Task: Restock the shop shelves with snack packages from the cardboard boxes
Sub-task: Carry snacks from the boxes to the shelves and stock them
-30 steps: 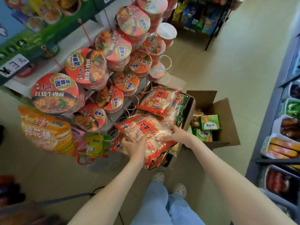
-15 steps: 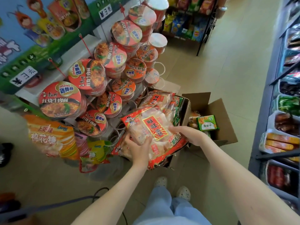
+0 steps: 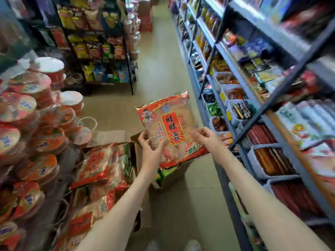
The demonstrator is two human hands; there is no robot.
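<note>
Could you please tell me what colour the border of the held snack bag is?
Red: the bag has a red border around a clear middle; the head view shows it.

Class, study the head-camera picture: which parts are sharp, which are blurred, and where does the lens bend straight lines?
Head view: the rice cracker package at centre is sharpest, its print readable; the noodle cups at left and the goods along the right smear with blur; same view, the shelf frame slants and fans outward, wide-angle distortion; light is soft, without hard shadows.
</note>
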